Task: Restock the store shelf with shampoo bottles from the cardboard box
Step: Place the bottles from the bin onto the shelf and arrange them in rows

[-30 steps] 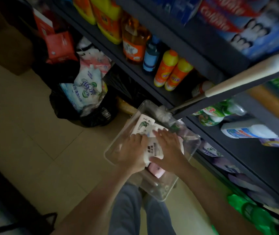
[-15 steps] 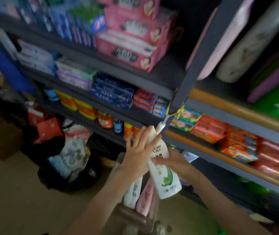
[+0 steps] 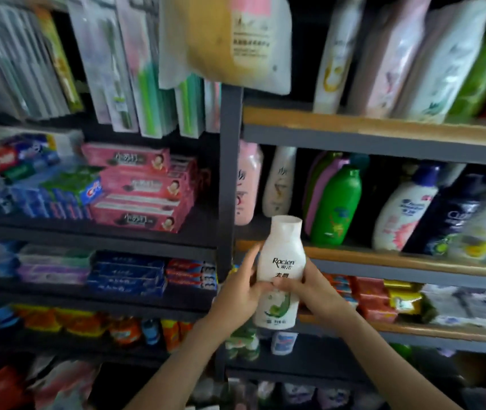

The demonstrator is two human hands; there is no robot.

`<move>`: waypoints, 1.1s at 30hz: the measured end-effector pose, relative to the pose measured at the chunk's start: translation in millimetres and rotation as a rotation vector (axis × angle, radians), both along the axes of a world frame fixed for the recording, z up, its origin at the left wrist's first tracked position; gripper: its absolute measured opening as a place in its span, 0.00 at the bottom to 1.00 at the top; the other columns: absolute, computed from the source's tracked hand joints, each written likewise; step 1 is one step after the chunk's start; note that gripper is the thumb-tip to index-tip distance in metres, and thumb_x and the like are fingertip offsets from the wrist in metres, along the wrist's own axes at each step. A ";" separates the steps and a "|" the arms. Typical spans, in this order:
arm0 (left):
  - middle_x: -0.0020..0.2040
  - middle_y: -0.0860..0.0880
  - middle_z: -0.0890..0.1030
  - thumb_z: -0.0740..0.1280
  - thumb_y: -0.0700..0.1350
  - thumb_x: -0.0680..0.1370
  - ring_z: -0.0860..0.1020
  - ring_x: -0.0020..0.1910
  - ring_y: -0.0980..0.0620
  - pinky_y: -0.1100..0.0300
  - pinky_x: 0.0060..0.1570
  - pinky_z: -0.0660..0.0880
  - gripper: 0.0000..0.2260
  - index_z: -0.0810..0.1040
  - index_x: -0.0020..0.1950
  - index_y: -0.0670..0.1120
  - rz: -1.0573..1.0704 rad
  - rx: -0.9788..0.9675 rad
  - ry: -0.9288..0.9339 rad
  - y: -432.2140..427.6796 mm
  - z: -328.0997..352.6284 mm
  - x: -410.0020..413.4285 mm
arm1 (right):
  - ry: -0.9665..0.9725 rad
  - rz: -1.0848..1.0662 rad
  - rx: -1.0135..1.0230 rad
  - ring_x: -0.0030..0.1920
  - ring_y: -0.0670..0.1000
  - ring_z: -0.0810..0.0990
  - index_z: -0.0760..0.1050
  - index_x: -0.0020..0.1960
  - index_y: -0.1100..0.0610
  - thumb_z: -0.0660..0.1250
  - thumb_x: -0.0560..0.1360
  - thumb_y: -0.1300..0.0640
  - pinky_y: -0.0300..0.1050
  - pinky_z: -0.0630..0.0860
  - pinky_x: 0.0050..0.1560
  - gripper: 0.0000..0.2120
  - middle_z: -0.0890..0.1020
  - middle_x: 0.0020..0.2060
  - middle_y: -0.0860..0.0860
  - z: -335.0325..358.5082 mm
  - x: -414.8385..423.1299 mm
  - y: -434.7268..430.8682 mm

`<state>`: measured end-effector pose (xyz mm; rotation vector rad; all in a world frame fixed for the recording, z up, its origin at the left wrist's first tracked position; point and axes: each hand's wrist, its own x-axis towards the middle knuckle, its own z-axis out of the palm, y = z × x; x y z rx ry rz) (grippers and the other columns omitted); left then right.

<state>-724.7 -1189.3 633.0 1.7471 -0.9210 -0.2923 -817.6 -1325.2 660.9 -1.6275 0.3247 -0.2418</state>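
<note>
White shampoo bottle (image 3: 280, 270) label reads "Racien" – Chinese characters beneath; other shelf packaging too blurred to read.

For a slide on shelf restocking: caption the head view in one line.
A white shampoo bottle gripped by left hand and right hand before a stocked shelf.

2 bare forearms (image 3: 182, 359), left hand (image 3: 241, 294), right hand (image 3: 312, 288)

Left hand (image 3: 240, 292): raised, bare forearm rising from lower centre. Thumb laid across the front of the shampoo bottle (image 3: 280, 255), fingers (image 3: 250, 257) reaching up its left side.
Right hand (image 3: 317, 288): same height, bare forearm entering from lower right. Thumb over the bottle's front, other digits wrapped behind its right side. Thumb tips almost meet.
</note>
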 end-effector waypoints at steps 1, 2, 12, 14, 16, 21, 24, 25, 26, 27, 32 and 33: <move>0.62 0.54 0.77 0.66 0.46 0.77 0.77 0.58 0.57 0.53 0.55 0.76 0.29 0.55 0.69 0.68 0.025 -0.001 -0.066 -4.0 4.8 0.1 | -0.015 -0.020 -0.052 0.49 0.49 0.83 0.71 0.60 0.54 0.72 0.69 0.65 0.40 0.78 0.44 0.22 0.84 0.49 0.52 5.4 0.0 -4.4; 0.63 0.53 0.77 0.66 0.46 0.77 0.77 0.59 0.55 0.52 0.55 0.76 0.28 0.57 0.70 0.65 0.048 -0.004 -0.130 -8.4 8.7 0.6 | -0.033 -0.042 -0.108 0.49 0.45 0.82 0.71 0.60 0.52 0.73 0.68 0.66 0.37 0.77 0.44 0.24 0.83 0.49 0.50 11.0 0.7 -8.1; 0.66 0.50 0.74 0.65 0.48 0.78 0.75 0.62 0.51 0.53 0.57 0.75 0.23 0.63 0.72 0.49 0.256 -0.038 -0.483 -50.9 55.2 30.4 | -0.365 -0.260 -0.191 0.48 0.45 0.78 0.70 0.54 0.51 0.72 0.68 0.69 0.34 0.76 0.45 0.21 0.79 0.48 0.51 48.9 40.8 -36.4; 0.67 0.50 0.73 0.64 0.48 0.78 0.74 0.63 0.52 0.53 0.59 0.75 0.23 0.63 0.72 0.48 0.280 -0.026 -0.507 -54.1 55.2 38.6 | -0.395 -0.271 -0.179 0.49 0.44 0.78 0.70 0.52 0.48 0.72 0.68 0.68 0.34 0.76 0.46 0.22 0.79 0.49 0.49 51.5 50.6 -42.0; 0.67 0.50 0.73 0.64 0.46 0.78 0.74 0.62 0.53 0.59 0.58 0.74 0.22 0.64 0.71 0.47 0.332 -0.009 -0.507 -54.4 50.7 44.4 | -0.384 -0.267 -0.183 0.49 0.45 0.78 0.69 0.52 0.48 0.72 0.69 0.68 0.35 0.76 0.46 0.21 0.79 0.49 0.49 49.7 60.0 -49.6; 0.50 0.49 0.77 0.68 0.36 0.75 0.79 0.44 0.54 0.67 0.42 0.74 0.14 0.73 0.60 0.43 0.527 -0.135 -0.636 -46.8 38.4 53.3 | -0.296 -0.285 -0.200 0.50 0.49 0.78 0.69 0.51 0.51 0.73 0.68 0.66 0.44 0.77 0.49 0.19 0.79 0.48 0.51 31.3 79.4 -66.2; 0.46 0.51 0.72 0.70 0.37 0.72 0.74 0.41 0.56 0.65 0.37 0.73 0.18 0.68 0.58 0.46 0.633 -0.238 -0.642 -42.0 35.5 61.8 | -0.265 -0.293 -0.191 0.50 0.50 0.79 0.69 0.53 0.53 0.73 0.68 0.65 0.47 0.78 0.49 0.19 0.80 0.48 0.51 26.9 89.5 -71.3; 0.47 0.49 0.72 0.71 0.39 0.72 0.73 0.42 0.56 0.65 0.38 0.72 0.20 0.66 0.58 0.47 0.661 -0.253 -0.639 -41.2 35.5 64.2 | -0.263 -0.286 -0.183 0.50 0.50 0.79 0.69 0.54 0.53 0.73 0.68 0.65 0.46 0.78 0.48 0.19 0.80 0.48 0.50 28.3 92.7 -72.1; 0.47 0.47 0.72 0.72 0.40 0.71 0.72 0.43 0.54 0.64 0.39 0.72 0.22 0.65 0.59 0.47 0.687 -0.259 -0.646 -41.2 34.6 66.7 | -0.260 -0.274 -0.171 0.49 0.49 0.79 0.69 0.54 0.54 0.73 0.68 0.65 0.43 0.78 0.46 0.20 0.80 0.48 0.50 30.3 95.3 -72.4; 0.49 0.44 0.72 0.72 0.42 0.70 0.72 0.44 0.53 0.63 0.41 0.71 0.23 0.65 0.60 0.46 0.710 -0.258 -0.662 -41.9 33.7 68.8 | -0.256 -0.255 -0.157 0.48 0.47 0.80 0.69 0.55 0.55 0.73 0.69 0.65 0.40 0.78 0.44 0.20 0.80 0.48 0.50 32.7 97.2 -72.1; 0.55 0.41 0.66 0.77 0.40 0.65 0.70 0.49 0.44 0.56 0.48 0.71 0.31 0.63 0.62 0.44 0.773 -0.294 -0.678 -46.6 33.7 76.3 | -0.203 -0.135 -0.183 0.47 0.45 0.81 0.70 0.56 0.56 0.73 0.69 0.65 0.34 0.78 0.38 0.20 0.81 0.46 0.48 40.0 106.6 -66.5; 0.56 0.42 0.65 0.77 0.40 0.65 0.69 0.52 0.43 0.54 0.50 0.71 0.32 0.62 0.62 0.44 0.775 -0.289 -0.672 -46.9 33.6 79.4 | -0.186 -0.117 -0.197 0.47 0.46 0.81 0.71 0.55 0.56 0.73 0.68 0.65 0.36 0.79 0.40 0.19 0.81 0.46 0.48 41.0 109.4 -64.7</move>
